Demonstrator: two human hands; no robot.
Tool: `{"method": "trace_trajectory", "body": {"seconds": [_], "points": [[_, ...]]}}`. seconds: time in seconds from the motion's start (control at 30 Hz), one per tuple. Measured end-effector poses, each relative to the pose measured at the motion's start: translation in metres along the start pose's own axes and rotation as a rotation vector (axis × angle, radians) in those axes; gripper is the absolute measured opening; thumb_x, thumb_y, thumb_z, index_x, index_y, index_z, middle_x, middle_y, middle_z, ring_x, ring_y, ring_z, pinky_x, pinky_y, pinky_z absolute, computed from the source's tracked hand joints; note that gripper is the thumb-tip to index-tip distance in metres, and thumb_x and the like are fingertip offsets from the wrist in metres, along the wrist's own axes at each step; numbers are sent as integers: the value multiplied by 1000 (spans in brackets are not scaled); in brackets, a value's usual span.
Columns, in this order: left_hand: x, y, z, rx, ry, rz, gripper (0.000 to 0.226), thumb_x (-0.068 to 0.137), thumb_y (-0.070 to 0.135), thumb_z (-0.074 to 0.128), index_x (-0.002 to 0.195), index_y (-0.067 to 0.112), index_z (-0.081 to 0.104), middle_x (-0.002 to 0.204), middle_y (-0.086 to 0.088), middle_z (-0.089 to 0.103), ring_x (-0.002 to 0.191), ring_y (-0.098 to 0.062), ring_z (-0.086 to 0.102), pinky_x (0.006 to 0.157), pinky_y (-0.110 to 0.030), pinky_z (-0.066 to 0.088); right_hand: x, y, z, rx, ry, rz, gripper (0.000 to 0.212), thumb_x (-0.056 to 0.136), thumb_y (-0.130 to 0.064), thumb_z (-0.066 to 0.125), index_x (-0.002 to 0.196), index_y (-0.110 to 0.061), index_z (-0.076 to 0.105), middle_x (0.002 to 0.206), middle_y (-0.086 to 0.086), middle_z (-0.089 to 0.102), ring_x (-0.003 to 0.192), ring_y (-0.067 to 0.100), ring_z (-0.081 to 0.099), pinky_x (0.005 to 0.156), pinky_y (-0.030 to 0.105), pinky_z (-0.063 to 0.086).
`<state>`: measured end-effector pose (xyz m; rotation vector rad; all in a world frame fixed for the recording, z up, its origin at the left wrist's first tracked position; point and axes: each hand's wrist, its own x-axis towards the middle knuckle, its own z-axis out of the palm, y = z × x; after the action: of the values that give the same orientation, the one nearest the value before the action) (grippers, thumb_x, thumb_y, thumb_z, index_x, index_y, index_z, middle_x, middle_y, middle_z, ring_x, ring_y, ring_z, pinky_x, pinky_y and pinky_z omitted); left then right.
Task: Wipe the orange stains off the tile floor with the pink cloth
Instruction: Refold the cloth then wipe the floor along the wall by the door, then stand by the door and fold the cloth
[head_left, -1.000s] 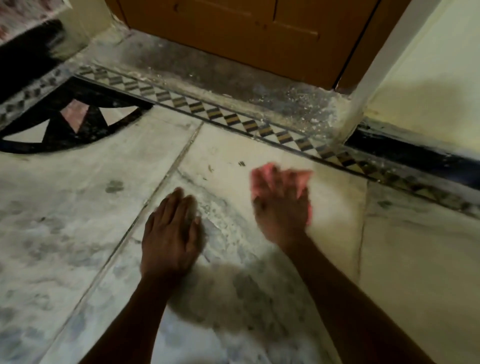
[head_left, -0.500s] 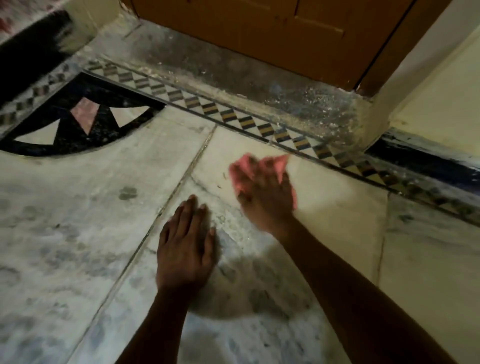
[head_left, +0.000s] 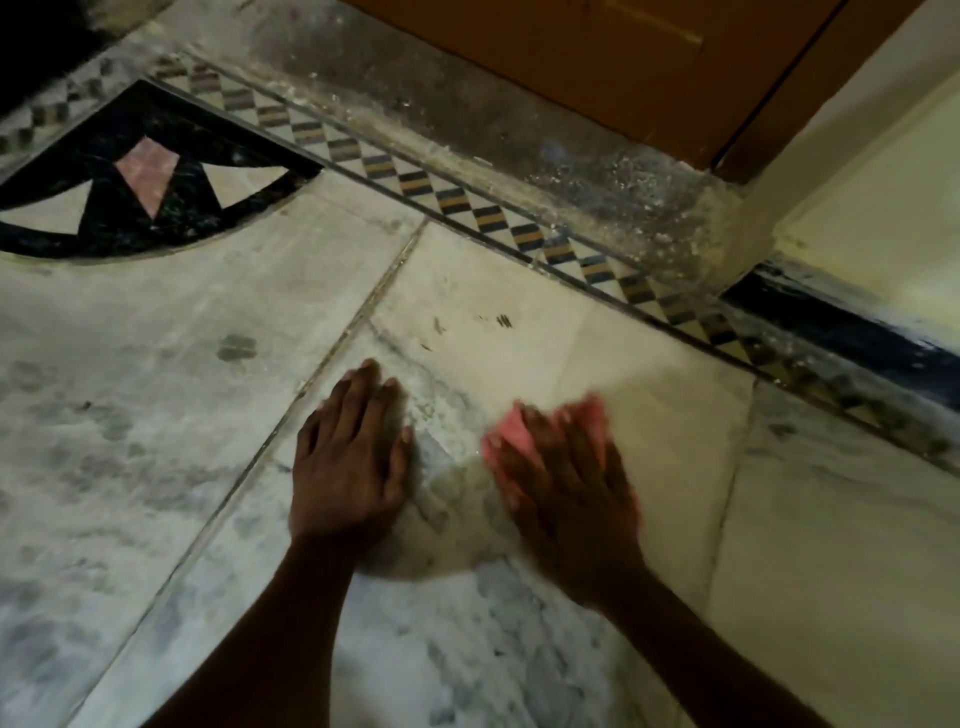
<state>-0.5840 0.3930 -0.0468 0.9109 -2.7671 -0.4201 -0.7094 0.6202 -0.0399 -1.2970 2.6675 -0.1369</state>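
Nowhere any legible writing: right hand (head_left: 566, 488) flat on pink cloth (head_left: 511, 441).

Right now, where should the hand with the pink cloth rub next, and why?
Probably forward, away from the body. The right hand presses the pink cloth flat on the tile floor, and small dark marks still lie ahead of it, toward the patterned border. The left hand rests flat, bracing. I can't clearly see any orange stains.

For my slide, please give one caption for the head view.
Right hand presses pink cloth on pale marble tile floor; left hand lies flat beside it.
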Motion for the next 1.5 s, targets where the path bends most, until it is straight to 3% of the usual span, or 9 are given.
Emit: {"method": "trace_trajectory", "body": {"seconds": [0.1,0.27,0.57,0.73,0.83,0.97,1.1,1.33,1.5], "points": [[-1,1,2,9,-6,11,61,102,48,40,156,21,48,173,-2,32,157,-26,34,118,-48,33,-64,43,2,15,-3,186,55,108,-61,14,163,-57,14,179,-11,5,165,29,2,127,63,19],[-1,3,1,-7,21,24,60,102,47,39,154,20,50,172,-3,34,156,-26,34,118,-49,33,36,73,-7,164,146,660,65,103,-65,15,166,-50,9,179,-2,3,165,34,-1,129,65,5],[-7,4,-6,-89,14,32,61,102,48,43,155,19,50,170,-5,36,157,-27,34,121,-50,30,-83,1,16,333,134,1,51,110,-41,34,161,-36,41,173,-6,30,164,23,19,130,49,19],[-23,5,-34,-394,-100,-20,74,83,47,54,145,7,60,153,-19,56,144,-37,52,116,-58,43,-117,-37,-30,1057,134,229,42,113,-34,42,149,-25,60,146,-13,65,135,6,60,119,38,44],[-54,43,-97,-709,-173,-251,63,82,42,63,136,9,67,137,-12,70,132,-28,64,114,-40,49,-108,-65,-83,1311,193,436,34,114,-15,47,141,-7,65,136,0,73,125,15,68,106,33,55],[-81,102,-228,-856,-187,-261,42,81,24,79,122,26,69,123,-2,77,121,-18,71,107,-33,52,-109,-106,-206,1475,223,533,34,111,-1,45,139,-2,65,133,5,74,126,26,68,111,46,54],[-88,159,-398,-923,-130,-305,35,89,17,79,123,24,71,105,7,80,104,-8,74,92,-23,55,-121,-158,-383,1670,201,590,61,91,-48,74,137,-9,68,130,13,74,121,36,70,110,53,54],[-95,242,-696,-983,17,-356,18,98,12,73,112,24,76,88,9,78,78,-9,73,65,-14,50,-160,-254,-671,1789,78,440,57,96,-43,57,142,-10,65,136,28,67,124,47,67,117,62,45],[-118,282,-869,-996,155,-331,16,96,24,78,112,25,76,103,6,76,83,-9,71,61,-16,49,-205,-311,-841,1857,61,295,41,93,-31,49,119,-26,81,128,14,76,112,30,75,101,42,60]]}}
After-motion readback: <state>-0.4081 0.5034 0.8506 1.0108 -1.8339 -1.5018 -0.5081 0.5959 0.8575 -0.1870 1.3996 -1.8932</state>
